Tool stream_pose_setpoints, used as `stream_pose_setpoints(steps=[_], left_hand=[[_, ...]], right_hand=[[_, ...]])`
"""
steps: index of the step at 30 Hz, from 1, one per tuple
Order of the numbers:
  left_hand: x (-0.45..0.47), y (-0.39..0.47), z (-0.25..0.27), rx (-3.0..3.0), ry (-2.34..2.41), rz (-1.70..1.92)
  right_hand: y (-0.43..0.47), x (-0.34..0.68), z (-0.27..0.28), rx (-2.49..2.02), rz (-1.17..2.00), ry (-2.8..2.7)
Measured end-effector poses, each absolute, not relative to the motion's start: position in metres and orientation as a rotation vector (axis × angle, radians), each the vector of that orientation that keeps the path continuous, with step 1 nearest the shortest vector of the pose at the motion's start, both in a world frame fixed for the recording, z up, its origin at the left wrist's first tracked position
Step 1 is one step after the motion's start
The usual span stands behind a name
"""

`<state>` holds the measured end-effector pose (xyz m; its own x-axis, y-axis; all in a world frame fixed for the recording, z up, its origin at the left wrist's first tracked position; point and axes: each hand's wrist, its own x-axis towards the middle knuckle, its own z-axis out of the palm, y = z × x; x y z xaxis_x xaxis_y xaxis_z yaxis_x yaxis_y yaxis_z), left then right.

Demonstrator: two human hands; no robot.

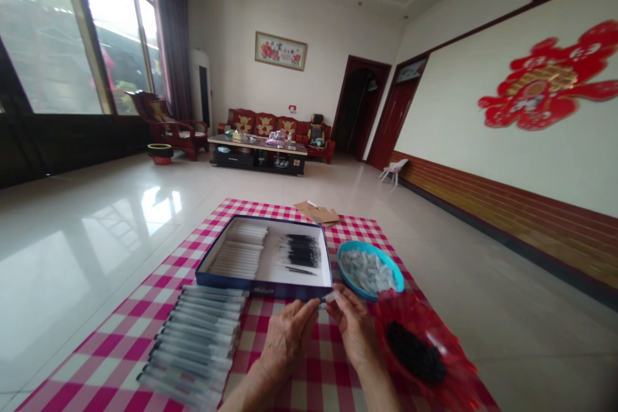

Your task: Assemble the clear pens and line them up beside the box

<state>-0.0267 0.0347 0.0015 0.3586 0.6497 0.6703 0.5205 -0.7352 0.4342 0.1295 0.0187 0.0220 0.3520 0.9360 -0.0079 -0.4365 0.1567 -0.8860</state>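
Observation:
My left hand [290,329] is closed around a slim pen, most of which the fingers hide. In my right hand [351,317], a small translucent pen cap [331,297] is pinched between thumb and fingertips, meeting the pen's end. Both hands are close together just in front of a shallow blue-rimmed box [270,286]. White pen barrels [239,254] lie in the box's left half, and thin black refills [302,251] on its right. Left of my hands, several pens [197,335] with dark ends lie in a row on the cloth.
A turquoise basket [396,273] of translucent caps [364,268] stands right of the box. Nearer, a red bowl [451,341] holds small black parts [415,351]. Brown cardboard [318,213] lies at the back of the pink checked tablecloth [265,360]. A coffee table [258,148] stands beyond.

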Motion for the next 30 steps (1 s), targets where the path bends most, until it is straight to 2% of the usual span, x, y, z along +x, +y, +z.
stream_pose_setpoints(steps=[10,15,24,30], left_hand=[[-0.028,0.036,0.002,2.478,1.13,1.269],[-0.027,0.037,0.002,2.28,1.013,1.27],[-0.025,0.038,0.004,1.925,0.909,1.098],[-0.024,0.035,0.003,2.05,1.061,1.287]], right_hand=[[0.017,0.129,0.019,-1.095,1.028,-0.874],[0.011,0.123,0.028,-1.054,1.058,-1.043],[0.01,0.114,0.032,-0.952,1.202,-0.875],[0.013,0.095,0.029,-0.941,1.196,-0.66]])
